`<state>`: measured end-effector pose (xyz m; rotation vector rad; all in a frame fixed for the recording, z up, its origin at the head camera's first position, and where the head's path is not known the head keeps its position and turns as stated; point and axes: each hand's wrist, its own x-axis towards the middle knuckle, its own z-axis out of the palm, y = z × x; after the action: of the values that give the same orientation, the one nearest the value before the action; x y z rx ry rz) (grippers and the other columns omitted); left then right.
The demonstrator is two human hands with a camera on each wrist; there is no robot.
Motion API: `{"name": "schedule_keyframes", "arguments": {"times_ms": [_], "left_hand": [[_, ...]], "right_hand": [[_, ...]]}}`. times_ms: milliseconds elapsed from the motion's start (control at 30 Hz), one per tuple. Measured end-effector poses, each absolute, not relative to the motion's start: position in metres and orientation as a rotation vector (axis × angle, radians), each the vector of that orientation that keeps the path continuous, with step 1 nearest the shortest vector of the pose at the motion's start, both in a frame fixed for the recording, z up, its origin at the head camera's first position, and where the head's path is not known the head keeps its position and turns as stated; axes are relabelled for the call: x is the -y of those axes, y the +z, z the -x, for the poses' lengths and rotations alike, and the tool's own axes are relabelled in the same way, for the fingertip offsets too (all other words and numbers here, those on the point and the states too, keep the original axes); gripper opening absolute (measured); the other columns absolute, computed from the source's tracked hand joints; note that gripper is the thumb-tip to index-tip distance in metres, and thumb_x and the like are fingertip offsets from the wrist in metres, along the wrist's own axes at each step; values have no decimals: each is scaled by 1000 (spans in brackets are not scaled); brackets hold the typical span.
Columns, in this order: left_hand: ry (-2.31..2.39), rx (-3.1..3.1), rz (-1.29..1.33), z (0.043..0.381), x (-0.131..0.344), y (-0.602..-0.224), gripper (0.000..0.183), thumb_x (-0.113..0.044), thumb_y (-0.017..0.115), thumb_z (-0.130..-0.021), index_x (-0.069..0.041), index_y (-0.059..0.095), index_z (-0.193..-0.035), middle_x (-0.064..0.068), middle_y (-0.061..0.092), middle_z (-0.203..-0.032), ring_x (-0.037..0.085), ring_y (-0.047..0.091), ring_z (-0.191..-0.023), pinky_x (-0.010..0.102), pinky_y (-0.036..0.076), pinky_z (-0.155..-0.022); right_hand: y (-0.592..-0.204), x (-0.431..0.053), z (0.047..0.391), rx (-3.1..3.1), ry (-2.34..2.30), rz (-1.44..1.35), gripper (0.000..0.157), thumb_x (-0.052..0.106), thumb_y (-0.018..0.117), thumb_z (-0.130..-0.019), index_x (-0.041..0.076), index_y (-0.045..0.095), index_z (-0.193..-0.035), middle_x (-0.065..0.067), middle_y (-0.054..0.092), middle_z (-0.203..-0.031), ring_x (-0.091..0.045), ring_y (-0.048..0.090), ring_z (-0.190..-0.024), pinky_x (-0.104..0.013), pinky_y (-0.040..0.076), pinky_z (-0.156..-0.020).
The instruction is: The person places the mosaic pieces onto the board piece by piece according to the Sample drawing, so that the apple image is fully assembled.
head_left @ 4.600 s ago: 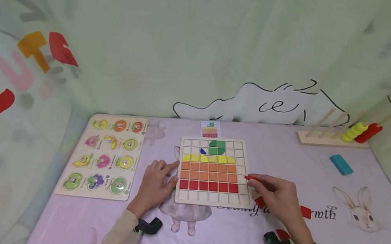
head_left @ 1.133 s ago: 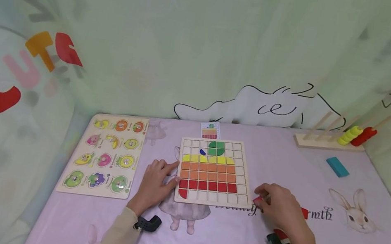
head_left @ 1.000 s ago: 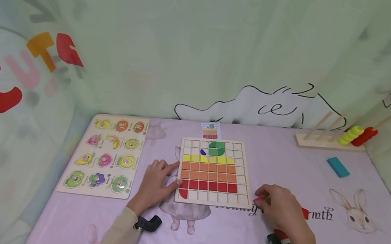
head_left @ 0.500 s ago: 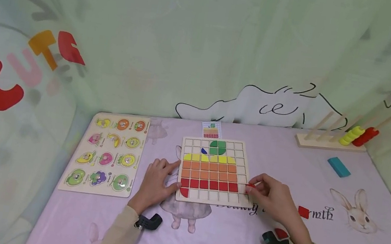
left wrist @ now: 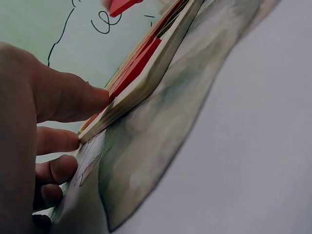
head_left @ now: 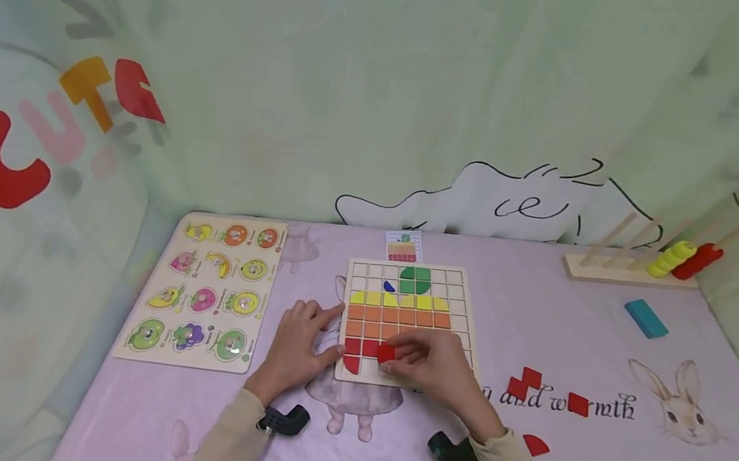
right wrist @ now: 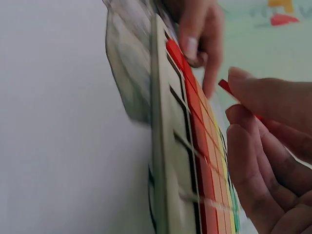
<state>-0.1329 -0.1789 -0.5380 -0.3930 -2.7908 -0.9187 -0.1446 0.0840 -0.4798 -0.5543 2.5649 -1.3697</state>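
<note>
A wooden grid board lies flat, carrying rows of red, orange and yellow tiles, a green leaf shape and a small blue piece. The bottom-left cell holds a red quarter-round tile. My left hand rests at the board's left edge; in the left wrist view its thumb presses by the corner. Between thumb and fingertips my right hand pinches a red tile, held over the lower rows. The right wrist view shows that tile edge-on, above the board.
Loose red tiles, another red tile and a red quarter-round lie right of the board. Behind it is a pattern card. A fruit puzzle board lies left; a bead stacker and teal block sit back right.
A red quarter-round has appeared in the bottom-left cell. My right hand, after picking up a red tile at the right, has carried it left over the board. My left hand stays put.
</note>
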Motion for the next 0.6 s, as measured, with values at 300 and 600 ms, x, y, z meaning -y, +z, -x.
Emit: {"name": "schedule_keyframes", "arguments": {"times_ms": [300, 600], "left_hand": [[-879, 2773, 429, 134, 178, -538, 65, -33, 75, -85, -9, 66, -145, 4, 55, -93, 21, 43, -89, 38, 35, -82], [-881, 2769, 431, 135, 179, -538, 64, -35, 73, -87, -8, 65, -145, 4, 54, -92, 22, 42, -89, 39, 34, -82]], "right_hand": [[-486, -59, 143, -2569, -1188, 718, 28, 14, 94, -79, 5, 83, -102, 5, 69, -78, -7, 56, -68, -22, 51, -62], [-491, -56, 143, -2626, -1139, 658, 32, 14, 95, -77, 6, 82, -105, 3, 71, -82, -7, 56, -67, -22, 51, -62]]}}
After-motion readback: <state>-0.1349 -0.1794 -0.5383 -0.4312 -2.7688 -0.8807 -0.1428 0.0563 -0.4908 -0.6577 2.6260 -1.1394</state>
